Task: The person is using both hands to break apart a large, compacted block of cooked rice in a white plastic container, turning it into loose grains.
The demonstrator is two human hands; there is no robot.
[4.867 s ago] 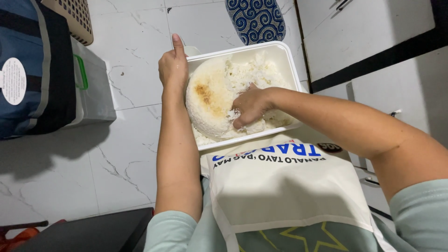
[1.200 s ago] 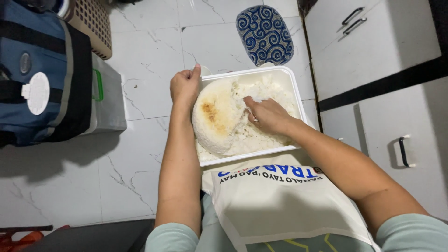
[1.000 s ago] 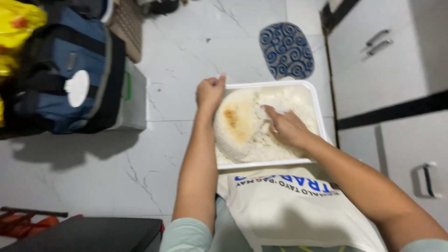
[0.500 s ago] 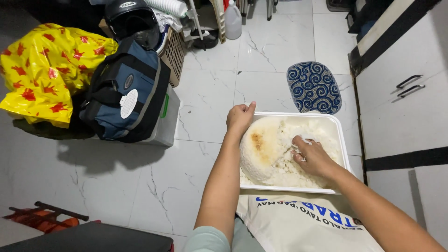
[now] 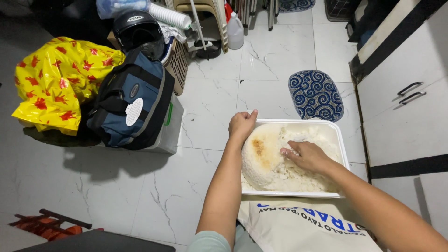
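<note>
Our left hand (image 5: 241, 125) grips the white tray (image 5: 343, 149) rim; our right hand (image 5: 305, 156), fingers curled, digs into the cooked rice (image 5: 270, 161). Marble-tiled floor (image 5: 140, 186); blue mat (image 5: 315, 94) beyond.

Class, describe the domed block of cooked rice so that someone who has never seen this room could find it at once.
Start at the white cabinets on the right; before them a white rectangular tray sits on the marble floor. The left hand holds its far left rim, and the right hand digs into loose rice. The rice block fills the tray's left half: smooth, rounded, with a browned patch, unlike the crumbled grains beside it.
</note>
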